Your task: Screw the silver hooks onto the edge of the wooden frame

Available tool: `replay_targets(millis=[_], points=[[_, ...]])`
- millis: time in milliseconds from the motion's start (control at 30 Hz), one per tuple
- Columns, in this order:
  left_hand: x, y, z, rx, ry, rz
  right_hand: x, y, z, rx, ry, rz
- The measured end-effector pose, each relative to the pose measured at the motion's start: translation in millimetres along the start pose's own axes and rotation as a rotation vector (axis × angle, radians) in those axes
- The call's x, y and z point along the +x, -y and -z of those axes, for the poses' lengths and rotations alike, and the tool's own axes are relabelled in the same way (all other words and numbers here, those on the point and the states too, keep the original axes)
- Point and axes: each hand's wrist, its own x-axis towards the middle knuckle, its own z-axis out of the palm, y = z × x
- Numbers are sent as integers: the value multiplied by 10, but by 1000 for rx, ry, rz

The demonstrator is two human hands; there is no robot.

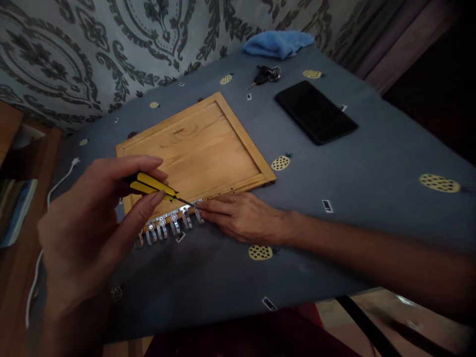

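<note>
A yellow and black screwdriver [150, 184] is gripped in my left hand [89, 213], its thumb and fingers closed around the handle. The screwdriver's tip reaches a metal hook [200, 215] at the right end of a row along the near edge of a framed wooden panel [197, 144]. There my right hand [245, 217] pinches that hook with closed fingertips, which partly cover it. Several more silver hooks [174, 222] sit side by side to the left, with screws in their plates. A few small dark holes dot the panel's edge further right.
A black phone or tablet [316, 112] lies on the pineapple-patterned tablecloth [372, 198] at the right. Keys [266, 75] and a blue cloth [278, 43] lie at the back. A white cable [61, 181] runs down the left, beside a wooden shelf [18, 277]. Behind is a patterned wall covering.
</note>
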Motion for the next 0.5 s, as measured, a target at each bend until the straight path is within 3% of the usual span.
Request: replay_targets(millis=[133,333,500], points=[[5,89,-25,84,42,-106,2,4,1,-5,9,-10],[18,89,-70,62,126,-70,16,7,17,-10,-8,0],[23,95,-83,88,125,-88,13,3,18,-27,0,6]])
